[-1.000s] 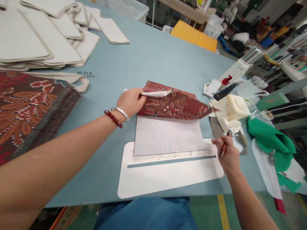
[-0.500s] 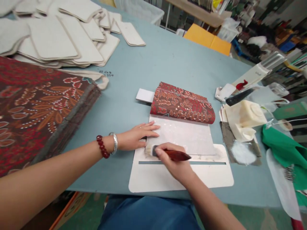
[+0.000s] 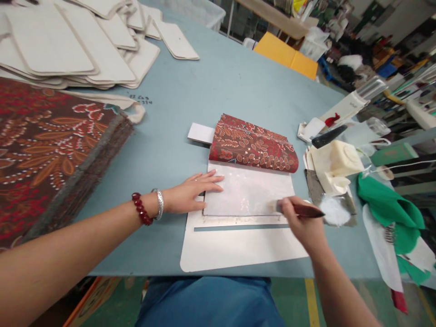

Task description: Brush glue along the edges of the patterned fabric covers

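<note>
- The left hand (image 3: pixel 190 193) lies flat, fingers spread, pressing the left edge of a pale grey rectangular board (image 3: pixel 250 190).
- The right hand (image 3: pixel 299 222) is closed around a dark red-handled brush (image 3: pixel 301 210); its bristles, partly hidden, seem to touch the board's lower right corner.
- Beyond both hands, a red-brown patterned fabric flap (image 3: pixel 254 145) is folded back off the board.
- Under the right hand lies a white slotted card template (image 3: pixel 238 247).
- Just right of it sits a cream plastic glue jug (image 3: pixel 335 163).

Craft workshop: stacked fabric (image 3: pixel 51 145), cut boards (image 3: pixel 51 45)
</note>
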Action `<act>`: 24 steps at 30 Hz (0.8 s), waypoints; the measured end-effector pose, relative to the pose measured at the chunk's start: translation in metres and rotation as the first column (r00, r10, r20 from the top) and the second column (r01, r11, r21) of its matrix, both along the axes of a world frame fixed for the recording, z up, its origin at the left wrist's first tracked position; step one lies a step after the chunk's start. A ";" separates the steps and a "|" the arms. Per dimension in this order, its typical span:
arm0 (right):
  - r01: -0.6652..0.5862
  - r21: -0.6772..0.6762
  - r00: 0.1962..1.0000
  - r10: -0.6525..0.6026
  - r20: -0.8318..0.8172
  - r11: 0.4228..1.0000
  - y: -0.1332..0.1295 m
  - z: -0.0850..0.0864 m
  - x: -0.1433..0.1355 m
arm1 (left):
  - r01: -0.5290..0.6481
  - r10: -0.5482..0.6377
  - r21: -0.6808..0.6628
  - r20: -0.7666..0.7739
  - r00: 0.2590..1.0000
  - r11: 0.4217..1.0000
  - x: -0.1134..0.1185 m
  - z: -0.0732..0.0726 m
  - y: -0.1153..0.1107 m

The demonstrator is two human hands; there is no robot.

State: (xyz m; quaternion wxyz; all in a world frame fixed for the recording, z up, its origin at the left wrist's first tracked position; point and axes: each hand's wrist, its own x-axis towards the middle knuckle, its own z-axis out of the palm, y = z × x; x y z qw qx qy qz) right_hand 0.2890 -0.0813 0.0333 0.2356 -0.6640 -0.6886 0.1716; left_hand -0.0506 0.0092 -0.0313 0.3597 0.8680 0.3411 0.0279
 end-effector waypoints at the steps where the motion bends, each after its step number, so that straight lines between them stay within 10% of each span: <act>1: -0.120 -0.012 0.983 0.117 -0.139 0.993 0.002 -0.003 -0.037 | 0.000 0.000 0.001 -0.008 1.000 1.000 0.000 0.001 0.000; 4: -0.423 0.048 0.864 0.419 -0.280 0.905 0.004 -0.014 -0.121 | 0.006 -0.006 -0.005 -0.021 1.000 1.000 0.001 0.004 0.000; 6: -0.430 0.034 0.875 0.425 -0.231 0.902 0.002 -0.022 -0.122 | 0.006 -0.006 -0.011 -0.017 1.000 1.000 0.001 0.005 0.000; 13: 0.057 -0.053 0.979 -0.045 0.200 0.997 -0.002 -0.006 0.054 | -0.006 0.006 0.014 -0.008 1.000 1.000 0.002 0.002 -0.003; 16: -0.008 0.009 0.988 0.006 0.152 1.000 0.005 0.000 0.006 | -0.001 0.001 0.021 -0.031 1.000 1.000 0.002 0.002 -0.004; 20: -0.438 0.032 0.876 0.435 -0.207 0.898 0.010 -0.010 -0.113 | 0.000 0.001 0.012 -0.052 0.999 1.000 0.002 0.004 -0.004; 24: -0.277 -0.045 0.953 0.269 -0.139 0.960 0.005 -0.026 -0.065 | 0.008 -0.007 0.005 -0.063 0.998 1.000 0.003 0.008 -0.004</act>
